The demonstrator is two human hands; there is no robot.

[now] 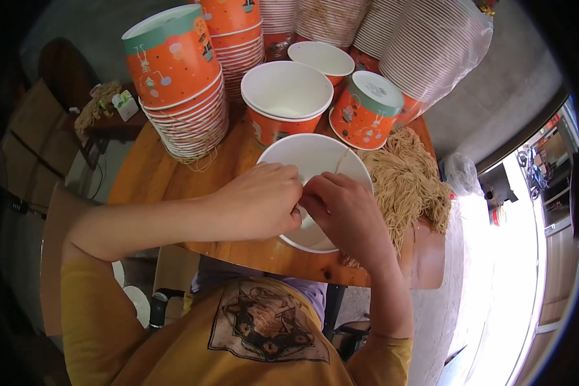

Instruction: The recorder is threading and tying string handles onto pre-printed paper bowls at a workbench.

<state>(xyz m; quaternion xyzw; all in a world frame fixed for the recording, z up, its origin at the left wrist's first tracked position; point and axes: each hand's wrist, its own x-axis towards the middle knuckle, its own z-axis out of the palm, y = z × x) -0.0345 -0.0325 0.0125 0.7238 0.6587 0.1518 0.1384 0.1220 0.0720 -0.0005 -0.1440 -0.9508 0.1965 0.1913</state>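
A large white paper bucket (305, 147) stands near the front of the wooden table, its mouth facing up toward me. Over its opening my left hand (264, 198) and my right hand (344, 209) meet, fingertips pinched close together. What they pinch is hidden by the fingers. A thin tan strand (343, 159) shows against the bucket's inner wall, just above my right hand. Right of the bucket lies a tangled heap of tan string (408, 183), close to my right wrist.
Behind the bucket stand two nested orange buckets (286, 90), another open one (321, 59) and an upside-down orange one (370, 109). A tall inverted stack (174, 71) rises at left, and plastic-wrapped stacks (431, 45) at the back. The wooden table's (154, 183) curved edge is near me.
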